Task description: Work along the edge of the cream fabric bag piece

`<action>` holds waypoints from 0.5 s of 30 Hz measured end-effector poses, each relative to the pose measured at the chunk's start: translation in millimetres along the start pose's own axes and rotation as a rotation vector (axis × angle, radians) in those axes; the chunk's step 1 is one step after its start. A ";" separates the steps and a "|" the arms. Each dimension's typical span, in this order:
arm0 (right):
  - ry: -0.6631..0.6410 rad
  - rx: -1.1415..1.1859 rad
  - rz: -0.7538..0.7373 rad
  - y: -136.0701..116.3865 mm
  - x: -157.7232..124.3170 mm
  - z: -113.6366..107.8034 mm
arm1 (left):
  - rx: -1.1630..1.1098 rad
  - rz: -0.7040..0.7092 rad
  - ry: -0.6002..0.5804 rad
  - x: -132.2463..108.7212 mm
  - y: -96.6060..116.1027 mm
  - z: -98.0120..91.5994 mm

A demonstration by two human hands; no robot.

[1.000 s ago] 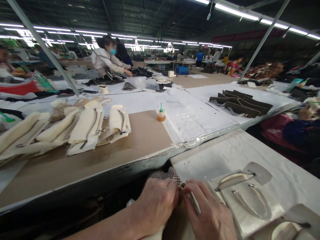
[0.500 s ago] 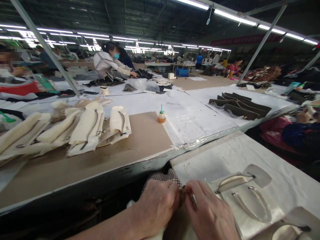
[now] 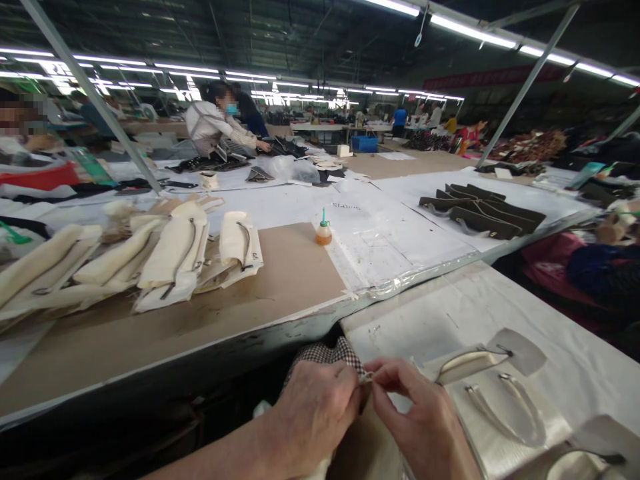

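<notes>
My left hand (image 3: 317, 407) is closed over the upper edge of a tan-brown piece (image 3: 363, 440), probably part of a bag, that hangs down in front of me. My right hand (image 3: 430, 417) pinches at the same edge with thumb and forefinger, close by the left fingertips; a light bit shows there, too small to make out. Behind the hands is black-and-white checked cloth (image 3: 345, 350). To the right of my right hand lies a pale shiny handbag (image 3: 500, 420) with looped handles, and part of another bag (image 3: 585, 460) shows at the corner.
Cream bag parts (image 3: 173, 257) lie in a row at the left on a brown board (image 3: 300, 273). A small bottle (image 3: 323, 233) with a green spout stands at the board's edge. Dark olive pieces (image 3: 485, 213) are stacked at the right. Across the table a masked person (image 3: 220, 123) bends over dark material.
My right hand has turned and opened a gap between thumb and forefinger, their tips still meeting at the piece's edge. My left hand has hardly moved.
</notes>
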State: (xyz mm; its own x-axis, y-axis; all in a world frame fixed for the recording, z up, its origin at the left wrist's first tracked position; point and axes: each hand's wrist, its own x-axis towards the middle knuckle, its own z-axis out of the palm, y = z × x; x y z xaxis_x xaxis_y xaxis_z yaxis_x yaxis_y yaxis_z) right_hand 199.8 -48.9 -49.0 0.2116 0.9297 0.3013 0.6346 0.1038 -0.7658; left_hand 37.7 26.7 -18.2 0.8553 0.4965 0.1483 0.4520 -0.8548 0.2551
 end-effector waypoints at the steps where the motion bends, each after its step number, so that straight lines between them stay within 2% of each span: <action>1: -0.020 0.011 0.016 0.2 0.0 -0.2 | -0.009 -0.006 0.004 0.0 0.3 -0.2; 4: 0.001 -0.016 0.007 -0.8 -3.3 1.6 | -0.081 -0.062 0.008 0.4 0.7 -0.6; 6: 0.049 -0.088 -0.024 -2.7 -7.3 3.8 | -0.128 -0.093 0.007 0.3 -0.2 -0.8; 10: 0.062 -0.213 -0.092 -6.2 -13.5 5.3 | -0.194 -0.118 0.010 -2.2 -4.1 -0.6; 15: 0.074 -0.179 -0.099 -6.6 -13.3 5.6 | -0.329 -0.163 0.072 -3.9 -4.6 -3.8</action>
State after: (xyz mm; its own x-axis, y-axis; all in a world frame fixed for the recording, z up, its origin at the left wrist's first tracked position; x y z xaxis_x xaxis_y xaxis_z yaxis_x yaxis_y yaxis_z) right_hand 188.7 -60.0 -51.1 0.1916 0.8888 0.4164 0.7752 0.1232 -0.6196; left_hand 31.4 29.2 -16.3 0.7535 0.6414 0.1445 0.4647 -0.6751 0.5730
